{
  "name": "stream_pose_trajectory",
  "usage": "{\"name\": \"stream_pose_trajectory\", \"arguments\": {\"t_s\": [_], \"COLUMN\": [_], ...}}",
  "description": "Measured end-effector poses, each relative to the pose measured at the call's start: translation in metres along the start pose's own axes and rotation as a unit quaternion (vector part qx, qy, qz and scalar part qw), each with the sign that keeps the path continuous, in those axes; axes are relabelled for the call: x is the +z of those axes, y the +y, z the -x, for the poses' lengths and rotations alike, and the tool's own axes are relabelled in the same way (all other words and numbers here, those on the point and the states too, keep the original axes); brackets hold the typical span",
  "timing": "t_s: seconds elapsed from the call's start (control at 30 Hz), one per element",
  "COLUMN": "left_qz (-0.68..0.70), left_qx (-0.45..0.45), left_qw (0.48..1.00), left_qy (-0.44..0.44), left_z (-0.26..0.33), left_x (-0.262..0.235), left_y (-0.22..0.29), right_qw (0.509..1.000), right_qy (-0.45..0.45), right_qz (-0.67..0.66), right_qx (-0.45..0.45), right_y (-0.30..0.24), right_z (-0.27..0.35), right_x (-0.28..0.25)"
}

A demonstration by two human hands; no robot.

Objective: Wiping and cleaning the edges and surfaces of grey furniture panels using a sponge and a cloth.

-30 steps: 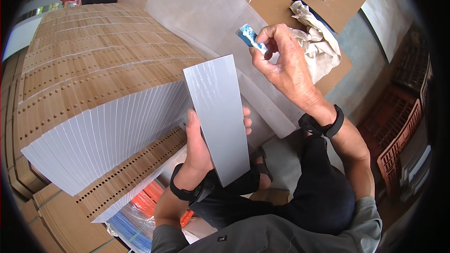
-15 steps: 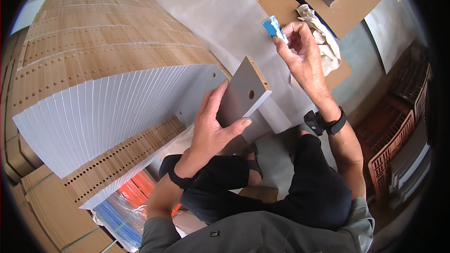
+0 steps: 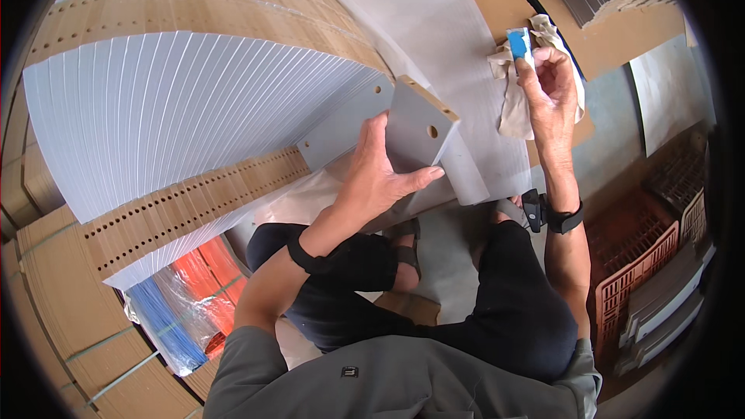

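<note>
My left hand [image 3: 378, 178] grips a grey laminated board [image 3: 416, 130] with a brown edge and a small drilled hole, holding it tilted against the end of a big fanned stack of the same grey boards [image 3: 194, 109]. My right hand [image 3: 547, 89] is raised to the right of it, pinching a small blue block [image 3: 518, 43] between the fingertips. A crumpled beige rag [image 3: 514, 101] lies just behind that hand. Both wrists wear black bands.
A long grey sheet [image 3: 434, 23] lies flat beyond the stack. Perforated brown board edges [image 3: 178, 213] run under the stack. Bundles of blue and orange rods in plastic [image 3: 186, 299] lie at lower left. Reddish crates [image 3: 660, 248] stand at right. Cardboard [image 3: 613, 39] sits at upper right.
My left hand has turned the grey board from upright and broadside to tilted and low against the stack's end. My right hand with the blue block moved further right and up.
</note>
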State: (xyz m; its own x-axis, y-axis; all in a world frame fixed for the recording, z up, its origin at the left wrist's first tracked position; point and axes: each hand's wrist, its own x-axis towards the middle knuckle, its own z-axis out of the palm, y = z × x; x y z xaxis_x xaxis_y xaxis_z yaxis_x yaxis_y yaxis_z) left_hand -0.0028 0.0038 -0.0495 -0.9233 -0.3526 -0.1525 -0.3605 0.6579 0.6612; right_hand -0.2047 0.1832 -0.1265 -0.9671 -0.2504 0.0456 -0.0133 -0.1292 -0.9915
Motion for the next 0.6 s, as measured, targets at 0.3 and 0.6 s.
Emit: {"name": "stream_pose_trajectory", "arguments": {"t_s": [0.3, 0.6], "left_qz": [0.663, 0.729], "left_qx": [-0.343, -0.234], "left_qw": [0.659, 0.605], "left_qy": [0.089, 0.218], "left_z": [0.051, 0.052], "left_x": [0.021, 0.028], "left_y": [-0.005, -0.072], "right_qw": [1.0, 0.999], "right_qy": [-0.017, -0.046], "right_qz": [-0.007, 0.021], "right_qx": [0.008, 0.008], "right_y": [-0.005, -0.002], "right_z": [-0.005, -0.002], "right_x": [-0.007, -0.016]}}
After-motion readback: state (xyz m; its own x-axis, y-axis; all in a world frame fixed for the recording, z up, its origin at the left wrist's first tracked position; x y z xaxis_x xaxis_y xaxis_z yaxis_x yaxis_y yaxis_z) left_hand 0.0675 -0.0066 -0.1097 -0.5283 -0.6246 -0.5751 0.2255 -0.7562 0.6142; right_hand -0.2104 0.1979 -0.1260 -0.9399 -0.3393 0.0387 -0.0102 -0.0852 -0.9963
